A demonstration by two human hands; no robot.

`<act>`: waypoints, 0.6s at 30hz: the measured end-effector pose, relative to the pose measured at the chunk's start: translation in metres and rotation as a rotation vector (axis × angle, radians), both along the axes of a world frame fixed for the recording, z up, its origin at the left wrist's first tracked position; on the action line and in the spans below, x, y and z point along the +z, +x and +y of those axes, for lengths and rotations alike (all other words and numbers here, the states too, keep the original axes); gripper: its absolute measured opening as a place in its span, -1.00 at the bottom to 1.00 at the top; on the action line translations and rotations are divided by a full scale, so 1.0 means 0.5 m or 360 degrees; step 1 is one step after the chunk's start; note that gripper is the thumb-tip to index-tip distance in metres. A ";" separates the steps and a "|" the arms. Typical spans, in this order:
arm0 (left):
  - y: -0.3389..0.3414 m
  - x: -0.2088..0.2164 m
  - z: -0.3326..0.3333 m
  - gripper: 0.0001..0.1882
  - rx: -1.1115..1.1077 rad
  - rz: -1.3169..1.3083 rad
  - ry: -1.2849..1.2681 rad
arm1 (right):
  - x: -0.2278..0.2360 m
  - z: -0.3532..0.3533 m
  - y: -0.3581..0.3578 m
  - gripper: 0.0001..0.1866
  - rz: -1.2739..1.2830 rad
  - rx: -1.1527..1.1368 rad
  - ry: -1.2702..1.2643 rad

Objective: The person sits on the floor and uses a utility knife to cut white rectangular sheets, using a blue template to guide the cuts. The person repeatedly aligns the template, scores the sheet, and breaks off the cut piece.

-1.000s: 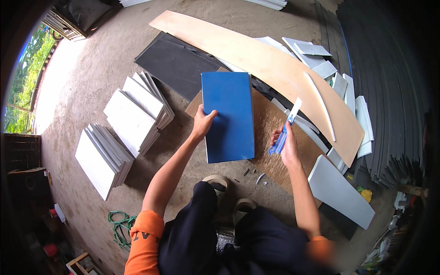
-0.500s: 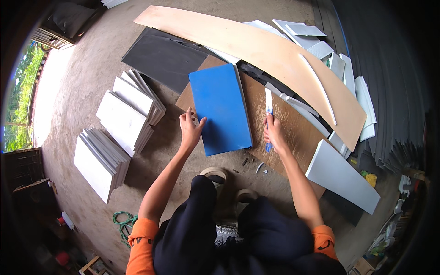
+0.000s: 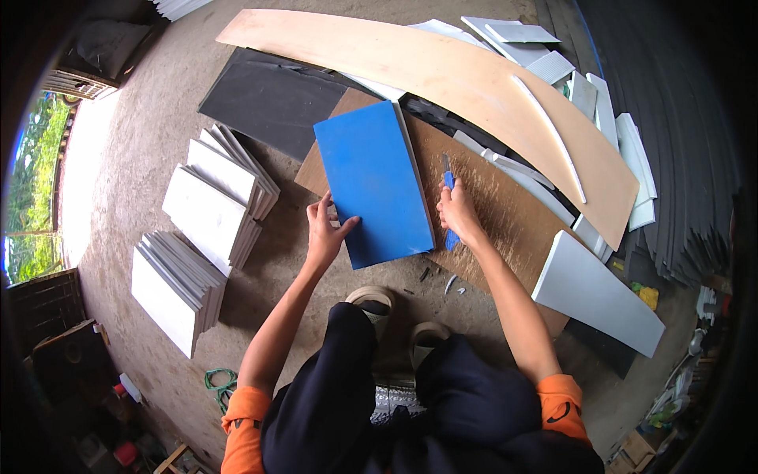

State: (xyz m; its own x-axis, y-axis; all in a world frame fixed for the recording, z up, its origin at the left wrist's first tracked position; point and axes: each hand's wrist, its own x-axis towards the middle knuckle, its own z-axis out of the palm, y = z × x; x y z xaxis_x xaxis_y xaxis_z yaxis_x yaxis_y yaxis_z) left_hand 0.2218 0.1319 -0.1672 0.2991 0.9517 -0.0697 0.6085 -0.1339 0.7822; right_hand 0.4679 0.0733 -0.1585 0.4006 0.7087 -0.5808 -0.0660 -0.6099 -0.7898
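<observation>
A blue rectangular board [image 3: 373,178] lies over a worn brown board [image 3: 489,213] in front of me, its pale layers showing along the right edge. My left hand [image 3: 324,237] grips its lower left edge, thumb on the blue face and fingers bent at the side. To the right of the blue board, my right hand [image 3: 459,213] is closed round the blue handle of a utility knife [image 3: 449,180]. The knife's blade points away from me, close to the blue board's right edge but apart from it. My right palm hides part of the handle.
Stacks of white sheets [image 3: 207,207] stand on the concrete floor to the left. A long curved tan panel [image 3: 426,75] lies across the far side, over white offcuts. A white tapered piece [image 3: 598,294] rests at right. Black sheets [image 3: 272,103] lie beyond; my sandalled feet are near.
My right hand has brought the knife left, nearer the blue board's right edge, and its blade no longer catches the light. My left thumb has settled further onto the blue face.
</observation>
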 end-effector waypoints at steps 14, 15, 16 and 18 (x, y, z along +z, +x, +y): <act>-0.003 0.008 0.017 -0.26 -0.0079 0.0051 -0.0129 | -0.037 0.011 -0.008 -0.78 -0.0660 0.0206 0.0396; -0.001 0.013 0.017 -0.27 -0.0075 0.0071 -0.0137 | -0.044 0.012 -0.006 -0.79 -0.0662 0.0209 0.0466; 0.001 0.015 0.016 -0.28 -0.0059 0.0081 -0.0136 | -0.050 0.013 -0.001 -0.79 -0.0591 0.0218 0.0419; 0.002 0.020 0.017 -0.30 -0.0021 0.0102 -0.0130 | -0.054 0.019 0.006 -0.79 -0.0446 0.0238 0.0331</act>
State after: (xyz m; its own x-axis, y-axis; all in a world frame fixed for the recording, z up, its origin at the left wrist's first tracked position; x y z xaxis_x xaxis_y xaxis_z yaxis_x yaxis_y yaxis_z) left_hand 0.2230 0.1401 -0.1573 0.3040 0.9380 -0.1663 0.6562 -0.0796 0.7504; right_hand 0.4707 0.0828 -0.1857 0.4070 0.8624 -0.3009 0.2477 -0.4213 -0.8724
